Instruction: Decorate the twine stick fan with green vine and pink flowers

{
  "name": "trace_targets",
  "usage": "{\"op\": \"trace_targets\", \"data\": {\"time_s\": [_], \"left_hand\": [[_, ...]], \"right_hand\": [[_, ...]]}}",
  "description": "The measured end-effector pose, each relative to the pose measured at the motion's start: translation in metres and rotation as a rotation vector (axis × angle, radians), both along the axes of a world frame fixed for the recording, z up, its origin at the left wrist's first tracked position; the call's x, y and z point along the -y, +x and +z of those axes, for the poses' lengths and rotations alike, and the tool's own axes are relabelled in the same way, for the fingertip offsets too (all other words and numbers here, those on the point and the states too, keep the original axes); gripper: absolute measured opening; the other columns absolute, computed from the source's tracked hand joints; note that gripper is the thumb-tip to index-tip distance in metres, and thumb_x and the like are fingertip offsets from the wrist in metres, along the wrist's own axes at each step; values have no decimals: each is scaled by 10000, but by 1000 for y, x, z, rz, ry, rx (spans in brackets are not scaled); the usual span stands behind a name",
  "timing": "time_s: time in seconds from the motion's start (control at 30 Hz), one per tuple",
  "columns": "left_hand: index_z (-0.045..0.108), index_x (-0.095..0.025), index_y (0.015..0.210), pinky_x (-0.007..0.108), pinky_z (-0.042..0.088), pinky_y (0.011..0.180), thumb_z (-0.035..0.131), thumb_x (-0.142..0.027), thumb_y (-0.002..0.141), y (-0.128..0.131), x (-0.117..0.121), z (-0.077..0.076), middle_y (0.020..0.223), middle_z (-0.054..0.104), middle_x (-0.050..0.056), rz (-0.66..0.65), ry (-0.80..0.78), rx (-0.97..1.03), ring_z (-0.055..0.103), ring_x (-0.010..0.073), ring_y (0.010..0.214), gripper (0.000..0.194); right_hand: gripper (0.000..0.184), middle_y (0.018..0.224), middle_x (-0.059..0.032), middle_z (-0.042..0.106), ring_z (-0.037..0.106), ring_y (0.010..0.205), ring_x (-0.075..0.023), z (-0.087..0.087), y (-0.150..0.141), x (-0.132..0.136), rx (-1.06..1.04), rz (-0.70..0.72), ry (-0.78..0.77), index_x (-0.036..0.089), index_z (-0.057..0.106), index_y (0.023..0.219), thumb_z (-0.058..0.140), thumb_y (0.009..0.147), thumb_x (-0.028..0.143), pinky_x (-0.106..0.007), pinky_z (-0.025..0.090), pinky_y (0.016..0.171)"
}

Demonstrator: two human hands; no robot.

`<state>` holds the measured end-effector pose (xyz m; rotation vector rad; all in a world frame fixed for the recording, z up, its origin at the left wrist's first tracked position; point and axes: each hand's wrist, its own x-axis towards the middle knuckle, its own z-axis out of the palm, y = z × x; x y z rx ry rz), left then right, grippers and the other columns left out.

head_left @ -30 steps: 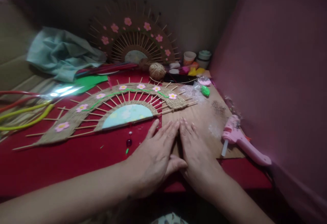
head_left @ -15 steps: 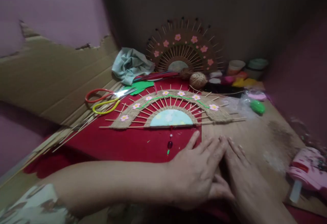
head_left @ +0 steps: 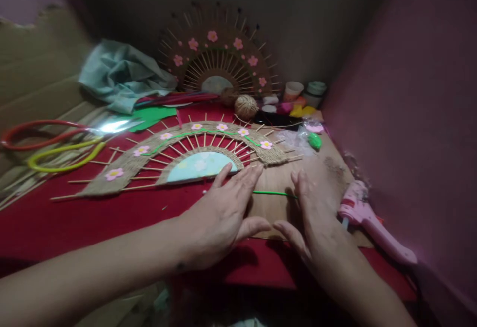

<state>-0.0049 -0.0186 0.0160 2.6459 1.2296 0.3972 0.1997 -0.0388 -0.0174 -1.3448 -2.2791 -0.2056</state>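
Note:
A thin green clay strand [head_left: 275, 193] lies across the wooden board [head_left: 272, 217], its ends running under my two hands. My left hand [head_left: 223, 212] is stretched out, palm down, over the strand's left end, its fingers near the fan's lower edge. Fingers extended and thumb apart, my right hand [head_left: 316, 212] covers the strand's right end. Just beyond them lies a half-round fan of sticks and woven twine [head_left: 122, 168], with pink flowers, a wavy green line and a pale blue centre [head_left: 199, 165]. My left hand partly hides the beads below it.
Scissors [head_left: 67, 155] lie at the left beside a green sheet [head_left: 154, 117] and a crumpled cloth [head_left: 126, 73]. A second fan [head_left: 212, 48] stands behind a twine ball [head_left: 246, 107]. At the right are a green lump in plastic [head_left: 315, 141] and a pink glue gun [head_left: 376, 225].
My hands have moved apart from touching each other, and the green strand now shows between them. The view has shifted right and closer, so the fan appears further left.

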Motion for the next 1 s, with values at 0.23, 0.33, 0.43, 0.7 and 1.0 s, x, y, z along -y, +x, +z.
{"op": "trace_targets", "data": {"time_s": [0.23,0.33,0.43,0.7,1.0], "left_hand": [[184,-31,1428,514,148,1143,360,-566,901,13,7,-10,1463,321,231,-79,-54,-6,216,266,1396,771],[204,-34,1423,526,166,1132,357,-582,893,14,14,-17,1444,357,232,-107,-38,-21,246,283,1384,778],[177,-42,1430,510,161,1134,357,-615,871,12,22,-22,1430,383,229,-147,20,-5,265,289,1376,820],[216,-16,1408,495,138,1139,343,-586,896,17,12,-20,1431,379,233,-110,68,-73,276,284,1374,776],[-17,-104,1462,511,162,1131,350,-577,895,5,20,-27,1409,417,220,-123,152,28,295,276,1368,824]], "right_hand": [[771,1378,-329,396,344,1314,-393,-12,-14,3,78,163,27,-41,-98,1439,326,943,370,-557,445,958],[773,1379,-329,396,313,1325,-404,-17,-16,13,120,160,13,-53,-157,1417,311,940,337,-580,438,956],[771,1386,-326,389,319,1322,-406,-18,-15,25,166,138,-7,-82,-82,1426,324,937,354,-561,448,962],[572,1352,-303,449,357,1295,-418,-8,-23,14,169,81,-22,-129,382,1314,383,907,272,-557,403,1013],[606,1355,-291,455,383,1292,-380,-4,-15,34,99,50,-10,-94,355,1339,397,929,350,-519,435,996]]}}
